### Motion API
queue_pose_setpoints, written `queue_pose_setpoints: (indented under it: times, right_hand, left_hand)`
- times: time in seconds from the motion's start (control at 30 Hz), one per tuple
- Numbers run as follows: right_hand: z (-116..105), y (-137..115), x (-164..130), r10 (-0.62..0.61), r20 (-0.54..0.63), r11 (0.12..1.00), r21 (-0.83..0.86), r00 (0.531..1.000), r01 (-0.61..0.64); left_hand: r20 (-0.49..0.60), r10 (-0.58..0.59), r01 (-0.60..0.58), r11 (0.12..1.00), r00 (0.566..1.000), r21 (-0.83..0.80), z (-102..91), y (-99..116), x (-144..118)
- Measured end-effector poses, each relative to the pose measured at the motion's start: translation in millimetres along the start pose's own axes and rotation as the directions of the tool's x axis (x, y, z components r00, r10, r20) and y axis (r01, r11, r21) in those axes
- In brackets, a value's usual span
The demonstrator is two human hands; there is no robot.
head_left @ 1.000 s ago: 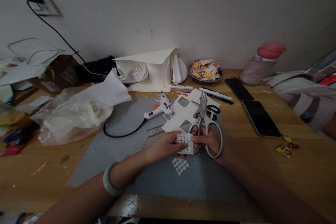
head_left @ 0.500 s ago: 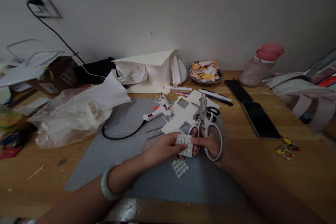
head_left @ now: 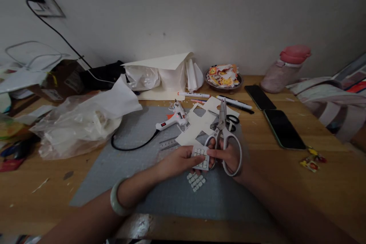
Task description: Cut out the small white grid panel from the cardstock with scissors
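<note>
A small white paper square [head_left: 206, 163] drawn with a grid of rounded shapes is pinched in my left hand [head_left: 183, 159], its thumb lying across the front. My right hand [head_left: 228, 156] has its fingers in the handles of a pair of scissors [head_left: 222, 118], whose blades point away from me and look closed or nearly so. The right index finger touches the paper square's right edge. Below my left hand, a cut-out piece with similar rounded shapes [head_left: 196, 182] lies on the grey cutting mat [head_left: 120, 187].
A white glue gun [head_left: 171, 121] with a black cord, cut white paper [head_left: 193, 126], a steel ruler [head_left: 168, 143] and black-handled scissors [head_left: 233, 119] lie beyond my hands. Two phones [head_left: 283, 129] and a pink-lidded bottle [head_left: 287, 69] are right. A plastic bag [head_left: 77, 133] lies left.
The view has shifted very slightly. My hands, the paper square and the scissors keep almost the same positions.
</note>
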State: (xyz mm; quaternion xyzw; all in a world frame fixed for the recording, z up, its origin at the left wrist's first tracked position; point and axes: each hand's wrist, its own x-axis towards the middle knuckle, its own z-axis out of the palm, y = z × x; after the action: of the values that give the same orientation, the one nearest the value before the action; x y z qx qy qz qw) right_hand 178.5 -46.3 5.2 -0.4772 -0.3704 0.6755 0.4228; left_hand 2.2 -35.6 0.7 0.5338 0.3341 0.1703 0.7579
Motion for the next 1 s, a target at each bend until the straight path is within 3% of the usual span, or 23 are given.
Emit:
queue_pose_setpoints:
  times: [0.17,0.4,0.57,0.73,0.87,1.0]
  right_hand:
    - [-3,6,-1,-0.013,0.009,1.000,-0.011,1.000,0.014]
    - [-17,0,-4,-0.069,0.118,0.997,-0.038,0.991,0.074]
    - [-31,10,-2,-0.028,0.244,0.998,0.067,0.969,0.012]
    - [-29,10,-6,0.044,0.474,0.999,-0.049,0.879,-0.024]
    - [-19,1,-9,0.065,0.480,0.998,-0.027,0.875,-0.060]
    - [-21,-2,-7,0.098,0.527,0.988,0.052,0.844,-0.147]
  left_hand:
    - [0.003,-0.016,0.016,1.000,1.000,-0.018,-3.4,0,0]
    - [-0.136,0.014,-0.033,0.991,0.991,-0.133,-9.4,2,1]
    - [-0.329,0.041,-0.117,0.970,0.944,-0.213,-9.5,3,3]
    - [-0.435,0.051,-0.186,0.943,0.899,-0.275,-11.9,6,3]
    - [-0.473,0.087,-0.279,0.893,0.877,-0.352,-16.5,9,3]
    - [-0.544,0.144,-0.396,0.835,0.827,-0.382,-22.2,14,1]
